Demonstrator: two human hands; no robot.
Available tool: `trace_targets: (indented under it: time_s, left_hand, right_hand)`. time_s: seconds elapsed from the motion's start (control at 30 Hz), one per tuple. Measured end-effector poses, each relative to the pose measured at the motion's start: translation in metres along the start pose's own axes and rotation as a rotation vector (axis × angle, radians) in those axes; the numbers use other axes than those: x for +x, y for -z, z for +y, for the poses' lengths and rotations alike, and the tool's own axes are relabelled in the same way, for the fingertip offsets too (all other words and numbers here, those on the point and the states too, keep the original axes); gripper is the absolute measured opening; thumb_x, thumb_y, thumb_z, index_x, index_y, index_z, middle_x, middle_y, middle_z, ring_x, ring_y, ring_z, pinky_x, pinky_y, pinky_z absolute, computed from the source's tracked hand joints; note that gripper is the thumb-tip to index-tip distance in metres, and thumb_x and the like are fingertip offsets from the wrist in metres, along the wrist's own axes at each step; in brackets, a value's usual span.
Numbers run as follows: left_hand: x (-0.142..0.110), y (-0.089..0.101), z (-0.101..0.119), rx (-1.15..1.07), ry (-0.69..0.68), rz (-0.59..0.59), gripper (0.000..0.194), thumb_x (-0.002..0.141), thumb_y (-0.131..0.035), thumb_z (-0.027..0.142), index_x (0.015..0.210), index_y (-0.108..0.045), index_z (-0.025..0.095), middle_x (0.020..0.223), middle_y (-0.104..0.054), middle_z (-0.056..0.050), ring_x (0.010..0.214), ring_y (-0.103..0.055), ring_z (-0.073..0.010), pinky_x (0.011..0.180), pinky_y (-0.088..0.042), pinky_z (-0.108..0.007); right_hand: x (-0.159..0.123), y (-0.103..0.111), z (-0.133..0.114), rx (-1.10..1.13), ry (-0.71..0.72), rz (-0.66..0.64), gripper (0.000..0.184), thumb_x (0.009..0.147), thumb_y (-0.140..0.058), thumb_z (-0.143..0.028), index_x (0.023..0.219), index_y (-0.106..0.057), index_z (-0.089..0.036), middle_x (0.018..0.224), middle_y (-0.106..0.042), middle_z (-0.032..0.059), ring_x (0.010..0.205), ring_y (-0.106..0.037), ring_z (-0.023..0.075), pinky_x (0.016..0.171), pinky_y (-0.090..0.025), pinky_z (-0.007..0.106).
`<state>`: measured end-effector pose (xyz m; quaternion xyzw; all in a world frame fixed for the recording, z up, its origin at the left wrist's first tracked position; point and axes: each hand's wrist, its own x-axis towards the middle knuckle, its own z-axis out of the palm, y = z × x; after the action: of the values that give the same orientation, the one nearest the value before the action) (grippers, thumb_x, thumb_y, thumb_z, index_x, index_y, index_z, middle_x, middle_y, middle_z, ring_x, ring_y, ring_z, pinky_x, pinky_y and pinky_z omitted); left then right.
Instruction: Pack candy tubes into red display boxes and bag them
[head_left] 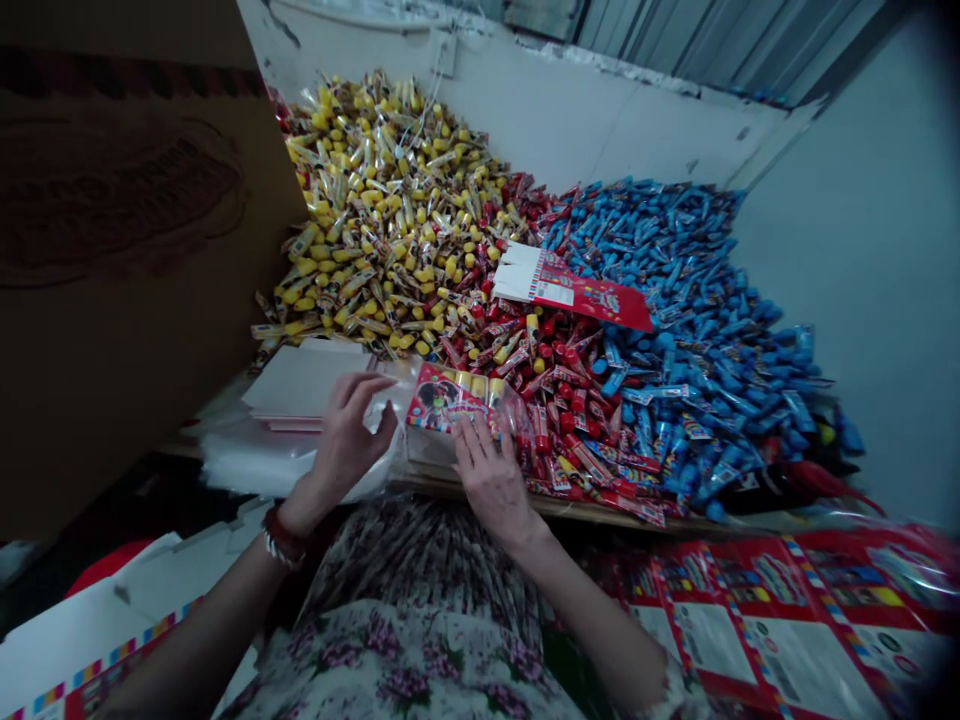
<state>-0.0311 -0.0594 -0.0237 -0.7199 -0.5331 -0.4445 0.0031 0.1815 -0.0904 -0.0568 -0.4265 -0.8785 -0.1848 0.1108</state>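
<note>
Head view: left hand [345,450] half curled, pinching clear plastic bag [390,400]. Right hand [491,480] loosely spread on filled red printed card pack [450,398] at centre, grip unclear. Heaps of yellow-capped wrapped tubes [375,220] at 11 o'clock, blue wrapped tubes [675,300] at 2 o'clock remain large; flat red printed cards [780,620] lie unfolded at 4 o'clock.

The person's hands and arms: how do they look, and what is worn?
The left hand and right hand are bare, ungloved. The left wrist wears a dark red band with a white strand. A pale floral sleeve with purple flowers shows at the right elbow.
</note>
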Motion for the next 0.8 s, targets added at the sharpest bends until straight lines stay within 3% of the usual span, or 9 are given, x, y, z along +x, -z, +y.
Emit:
trace_targets:
  time_s: [0.03, 0.1, 0.17, 0.23, 0.33, 0.5, 0.63, 0.8]
  left_hand:
    - [-0.001, 0.005, -0.001, 0.081, -0.024, 0.064, 0.036, 0.079, -0.054, 0.016, 0.114, -0.054, 0.019, 0.116, -0.058, -0.012, 0.113, -0.051, -0.0247, 0.099, -0.04, -0.044]
    - [0.003, 0.011, 0.0, 0.231, -0.123, 0.06, 0.053, 0.077, -0.055, 0.012, 0.129, -0.045, 0.02, 0.136, -0.047, -0.014, 0.131, -0.037, -0.0282, 0.111, -0.024, -0.052]
    - [0.011, 0.013, 0.0, 0.332, -0.229, -0.065, 0.058, 0.079, -0.051, 0.008, 0.135, -0.041, 0.025, 0.146, -0.039, -0.009, 0.14, -0.026, -0.0279, 0.115, -0.007, -0.056]
    - [0.02, 0.016, -0.004, 0.387, -0.293, -0.212, 0.058, 0.083, -0.043, 0.005, 0.137, -0.04, 0.028, 0.148, -0.039, -0.005, 0.142, -0.024, -0.026, 0.114, 0.0, -0.058]
    - [0.023, 0.024, -0.02, 0.392, -0.304, -0.334, 0.051, 0.087, -0.038, 0.005, 0.131, -0.047, 0.028, 0.133, -0.057, -0.004, 0.133, -0.04, -0.0242, 0.113, -0.004, -0.059]
    - [0.0, 0.03, -0.051, 0.36, -0.205, -0.296, 0.035, 0.089, -0.04, 0.015, 0.113, -0.063, 0.025, 0.107, -0.071, -0.007, 0.112, -0.06, -0.0238, 0.111, -0.019, -0.058]
    - [-0.035, -0.001, -0.056, 0.279, -0.106, -0.258, 0.034, 0.09, -0.036, 0.013, 0.107, -0.064, 0.024, 0.102, -0.072, -0.004, 0.106, -0.063, -0.021, 0.109, -0.028, -0.054]
    - [-0.075, -0.053, -0.046, 0.185, -0.007, -0.32, 0.03, 0.09, -0.036, 0.01, 0.096, -0.061, 0.026, 0.1, -0.071, 0.004, 0.106, -0.063, -0.0197, 0.108, -0.034, -0.052]
  right_hand:
    - [0.0, -0.002, -0.001, -0.001, -0.007, 0.003, 0.049, 0.093, -0.049, -0.024, 0.136, -0.044, -0.004, 0.144, -0.039, 0.0221, 0.134, -0.037, 0.034, 0.108, -0.029, 0.061]
    - [0.0, -0.004, -0.003, -0.01, -0.018, 0.012, 0.051, 0.092, -0.052, -0.027, 0.135, -0.045, -0.002, 0.142, -0.04, 0.0237, 0.133, -0.039, 0.0351, 0.107, -0.031, 0.061]
    - [0.001, -0.005, -0.003, -0.025, -0.013, 0.024, 0.052, 0.091, -0.054, -0.028, 0.134, -0.046, 0.0, 0.141, -0.042, 0.0242, 0.131, -0.041, 0.0361, 0.106, -0.033, 0.06]
    - [0.001, -0.004, -0.003, -0.038, 0.0, 0.034, 0.051, 0.091, -0.054, -0.028, 0.133, -0.048, -0.001, 0.14, -0.044, 0.0231, 0.13, -0.042, 0.0361, 0.106, -0.033, 0.059]
    - [0.0, -0.003, -0.002, -0.034, 0.006, 0.041, 0.047, 0.092, -0.051, -0.026, 0.134, -0.048, -0.004, 0.139, -0.045, 0.0223, 0.129, -0.044, 0.0352, 0.106, -0.033, 0.061]
    - [0.0, -0.004, -0.002, -0.003, -0.001, 0.037, 0.049, 0.091, -0.052, -0.023, 0.135, -0.046, 0.0, 0.14, -0.042, 0.0246, 0.131, -0.041, 0.037, 0.105, -0.033, 0.061]
    - [0.0, -0.003, -0.003, -0.015, 0.001, 0.017, 0.048, 0.09, -0.052, -0.019, 0.135, -0.046, -0.002, 0.141, -0.042, 0.0223, 0.131, -0.041, 0.0369, 0.107, -0.031, 0.061]
    - [-0.001, -0.002, -0.002, -0.007, -0.012, 0.004, 0.048, 0.092, -0.049, -0.021, 0.137, -0.044, -0.004, 0.143, -0.041, 0.0202, 0.133, -0.038, 0.0361, 0.108, -0.03, 0.06]
